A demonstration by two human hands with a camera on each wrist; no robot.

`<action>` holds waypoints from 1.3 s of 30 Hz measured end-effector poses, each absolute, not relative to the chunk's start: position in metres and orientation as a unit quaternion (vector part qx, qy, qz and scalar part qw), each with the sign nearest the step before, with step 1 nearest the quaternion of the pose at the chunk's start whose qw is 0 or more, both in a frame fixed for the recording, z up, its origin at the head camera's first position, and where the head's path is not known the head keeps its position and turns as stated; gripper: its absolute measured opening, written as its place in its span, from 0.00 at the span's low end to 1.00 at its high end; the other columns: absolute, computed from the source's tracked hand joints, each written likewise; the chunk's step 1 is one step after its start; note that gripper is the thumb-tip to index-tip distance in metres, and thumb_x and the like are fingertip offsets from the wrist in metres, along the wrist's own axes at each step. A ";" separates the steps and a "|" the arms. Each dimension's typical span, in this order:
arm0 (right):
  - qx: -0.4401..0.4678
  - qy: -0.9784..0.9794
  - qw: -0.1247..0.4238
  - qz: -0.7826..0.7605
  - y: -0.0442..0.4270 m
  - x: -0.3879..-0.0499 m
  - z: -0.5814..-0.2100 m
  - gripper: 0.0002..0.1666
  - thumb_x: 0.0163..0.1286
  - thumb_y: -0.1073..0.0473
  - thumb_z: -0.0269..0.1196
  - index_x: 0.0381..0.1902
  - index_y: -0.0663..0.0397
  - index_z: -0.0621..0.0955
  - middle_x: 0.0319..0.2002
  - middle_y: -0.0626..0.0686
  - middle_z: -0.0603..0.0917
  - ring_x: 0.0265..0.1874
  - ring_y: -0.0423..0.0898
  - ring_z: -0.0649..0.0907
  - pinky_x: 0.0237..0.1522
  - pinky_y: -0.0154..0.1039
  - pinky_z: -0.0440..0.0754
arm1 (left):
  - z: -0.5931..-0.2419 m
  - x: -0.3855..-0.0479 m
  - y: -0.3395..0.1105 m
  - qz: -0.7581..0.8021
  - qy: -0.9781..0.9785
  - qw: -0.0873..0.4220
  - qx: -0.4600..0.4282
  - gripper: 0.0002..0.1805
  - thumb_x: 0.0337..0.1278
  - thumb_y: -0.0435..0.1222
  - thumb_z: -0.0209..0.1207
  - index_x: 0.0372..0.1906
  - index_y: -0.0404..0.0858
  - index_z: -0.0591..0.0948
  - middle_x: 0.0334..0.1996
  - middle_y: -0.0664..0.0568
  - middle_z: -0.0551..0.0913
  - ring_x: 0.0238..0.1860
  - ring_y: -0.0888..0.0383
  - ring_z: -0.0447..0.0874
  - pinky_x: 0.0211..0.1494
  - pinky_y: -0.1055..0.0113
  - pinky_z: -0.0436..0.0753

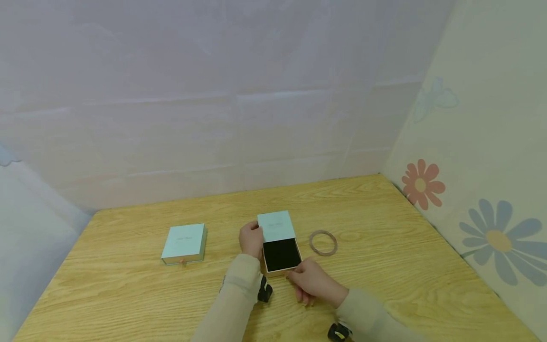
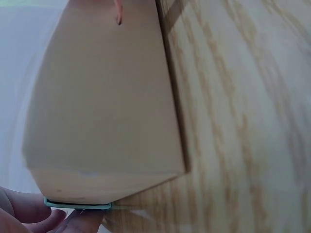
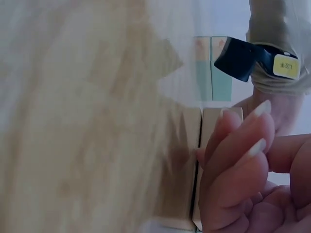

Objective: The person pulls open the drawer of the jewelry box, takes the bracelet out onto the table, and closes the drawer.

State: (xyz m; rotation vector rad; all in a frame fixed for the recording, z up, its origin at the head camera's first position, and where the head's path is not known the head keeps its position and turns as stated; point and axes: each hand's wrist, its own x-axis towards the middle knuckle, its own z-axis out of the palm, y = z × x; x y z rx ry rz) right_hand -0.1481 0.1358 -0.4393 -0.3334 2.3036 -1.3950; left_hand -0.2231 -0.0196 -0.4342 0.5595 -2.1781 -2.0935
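Observation:
A pale mint slide-out gift box [image 1: 276, 226] stands near the middle of the table, its drawer [image 1: 277, 272] pulled out toward me. Black lining [image 1: 282, 255] shows inside the drawer. My left hand [image 1: 251, 239] grips the mint sleeve along its left side; fingers [image 2: 77, 221] appear at the sleeve's edge in the left wrist view. At the drawer's front, my right hand [image 1: 314, 280] has curled fingers and pinches the small orange ribbon tab [image 2: 118, 12]. Those fingers [image 3: 238, 165] partly hide the tab in the right wrist view. To the right of the box lies a pinkish-brown bangle [image 1: 323, 243].
A second mint box [image 1: 184, 242], closed, sits to the left with its small ribbon tab facing me. The wood-grain table [image 1: 363, 204] meets a pale cloth backdrop [image 1: 239, 142] behind and a flower-printed sheet [image 1: 495, 190] on the right.

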 end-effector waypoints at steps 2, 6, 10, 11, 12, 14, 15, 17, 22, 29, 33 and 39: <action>-0.123 0.830 0.211 -0.501 0.133 -0.147 -0.439 0.32 0.76 0.60 0.52 0.10 0.68 0.78 0.06 0.47 0.75 0.03 0.35 0.70 0.07 0.31 0.68 | -0.435 -0.224 -0.020 -0.683 -0.707 0.035 0.182 0.20 0.68 0.24 0.46 0.62 0.23 0.73 0.60 0.31 0.73 0.58 0.39 0.72 0.52 0.52 0.74; -0.120 0.831 0.208 -0.501 0.130 -0.145 -0.436 0.31 0.76 0.61 0.51 0.11 0.69 0.78 0.07 0.47 0.76 0.03 0.35 0.70 0.07 0.30 0.68 | -0.439 -0.225 -0.020 -0.681 -0.708 0.044 0.183 0.20 0.67 0.24 0.47 0.61 0.24 0.74 0.58 0.32 0.74 0.52 0.42 0.75 0.45 0.58 0.74; -0.115 0.832 0.204 -0.503 0.129 -0.144 -0.436 0.29 0.75 0.63 0.51 0.13 0.69 0.78 0.08 0.50 0.77 0.04 0.35 0.70 0.07 0.32 0.70 | -0.439 -0.226 -0.019 -0.680 -0.709 0.044 0.182 0.19 0.67 0.24 0.47 0.60 0.24 0.75 0.58 0.32 0.75 0.53 0.41 0.75 0.48 0.56 0.76; -0.114 0.832 0.202 -0.504 0.128 -0.144 -0.437 0.28 0.75 0.63 0.51 0.13 0.69 0.78 0.09 0.51 0.78 0.04 0.35 0.70 0.07 0.32 0.70 | -0.439 -0.226 -0.019 -0.681 -0.708 0.044 0.182 0.19 0.67 0.24 0.47 0.60 0.24 0.75 0.58 0.32 0.75 0.54 0.40 0.75 0.50 0.55 0.76; -0.114 0.832 0.201 -0.504 0.128 -0.143 -0.437 0.28 0.75 0.63 0.52 0.13 0.69 0.78 0.09 0.52 0.78 0.04 0.35 0.71 0.08 0.32 0.71 | -0.438 -0.226 -0.019 -0.682 -0.707 0.036 0.184 0.19 0.67 0.24 0.47 0.61 0.24 0.74 0.59 0.32 0.74 0.57 0.39 0.73 0.53 0.52 0.75; -0.112 0.831 0.200 -0.507 0.127 -0.144 -0.438 0.27 0.75 0.63 0.52 0.14 0.69 0.78 0.09 0.53 0.79 0.04 0.35 0.71 0.08 0.33 0.71 | -0.437 -0.225 -0.020 -0.682 -0.707 0.034 0.184 0.20 0.68 0.24 0.47 0.61 0.24 0.74 0.60 0.32 0.73 0.58 0.39 0.72 0.52 0.52 0.75; -0.111 0.830 0.201 -0.509 0.126 -0.144 -0.439 0.27 0.74 0.64 0.52 0.14 0.69 0.78 0.10 0.54 0.79 0.04 0.35 0.71 0.08 0.33 0.71 | -0.436 -0.225 -0.020 -0.683 -0.707 0.031 0.184 0.20 0.68 0.24 0.46 0.62 0.24 0.73 0.60 0.32 0.73 0.58 0.39 0.72 0.51 0.52 0.75; -0.109 0.828 0.202 -0.511 0.126 -0.144 -0.440 0.27 0.74 0.64 0.52 0.14 0.68 0.79 0.10 0.53 0.79 0.04 0.35 0.71 0.08 0.32 0.71 | -0.436 -0.225 -0.020 -0.682 -0.707 0.029 0.185 0.20 0.69 0.24 0.46 0.63 0.24 0.72 0.61 0.32 0.72 0.58 0.39 0.72 0.48 0.54 0.74; -0.102 0.822 0.207 -0.521 0.124 -0.145 -0.442 0.25 0.74 0.65 0.52 0.16 0.68 0.79 0.10 0.50 0.78 0.05 0.35 0.72 0.08 0.31 0.71 | -0.440 -0.228 -0.021 -0.677 -0.711 0.026 0.189 0.20 0.69 0.25 0.47 0.63 0.25 0.72 0.61 0.33 0.73 0.56 0.41 0.74 0.46 0.57 0.74; -0.095 0.813 0.206 -0.536 0.122 -0.148 -0.443 0.24 0.74 0.66 0.52 0.17 0.69 0.80 0.10 0.48 0.77 0.05 0.36 0.72 0.09 0.30 0.70 | -0.442 -0.229 -0.021 -0.675 -0.712 0.028 0.191 0.20 0.68 0.24 0.46 0.62 0.24 0.74 0.59 0.32 0.74 0.54 0.41 0.74 0.48 0.55 0.75; -0.088 0.811 0.203 -0.542 0.122 -0.149 -0.444 0.23 0.73 0.66 0.53 0.17 0.69 0.80 0.09 0.48 0.77 0.05 0.36 0.72 0.09 0.31 0.71 | -0.441 -0.228 -0.021 -0.676 -0.712 0.024 0.190 0.20 0.68 0.24 0.47 0.61 0.25 0.74 0.59 0.32 0.74 0.54 0.43 0.74 0.49 0.55 0.75; -0.084 0.808 0.204 -0.547 0.122 -0.150 -0.444 0.23 0.72 0.66 0.54 0.17 0.70 0.81 0.09 0.48 0.77 0.05 0.36 0.72 0.09 0.31 0.71 | -0.443 -0.228 -0.023 -0.677 -0.711 0.024 0.188 0.20 0.68 0.24 0.47 0.62 0.25 0.73 0.60 0.32 0.74 0.37 0.50 0.73 0.36 0.64 0.71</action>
